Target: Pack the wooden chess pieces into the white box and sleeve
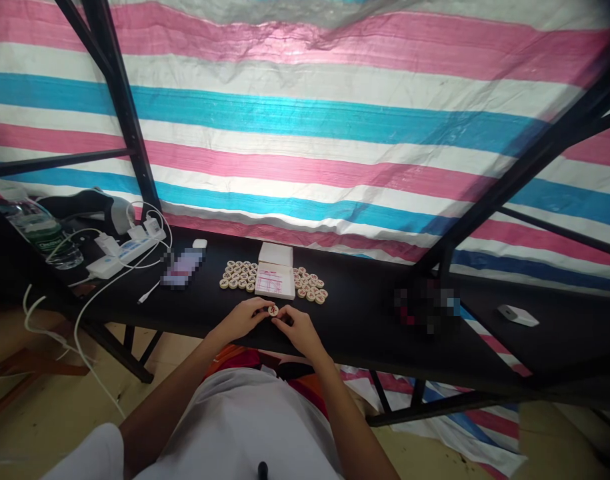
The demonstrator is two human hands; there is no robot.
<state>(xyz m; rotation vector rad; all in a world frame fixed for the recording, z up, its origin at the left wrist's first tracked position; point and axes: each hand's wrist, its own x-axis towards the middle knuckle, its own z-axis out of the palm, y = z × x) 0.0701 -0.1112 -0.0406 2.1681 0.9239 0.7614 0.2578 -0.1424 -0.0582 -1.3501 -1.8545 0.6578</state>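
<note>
A round Chinese chess piece (273,311) with a red character sits between my two hands, just in front of the box. My left hand (243,319) pinches it from the left with thumb and fingertips. From the right, the fingertips of my right hand (301,328) close on the same piece. Behind it lies an opened white box (275,296), its lid (275,255) folded back and a red-lined sheet inside. Left of the box are rows of chess pieces (239,275); a second group of pieces (309,285) lies to its right.
On the black table (355,300), a phone (183,269) and a white charging cable (149,292) lie to the left. Farther left are a power strip (122,257) and a water bottle (49,237). A dark blurred object (427,307) and a white adapter (519,315) are at right.
</note>
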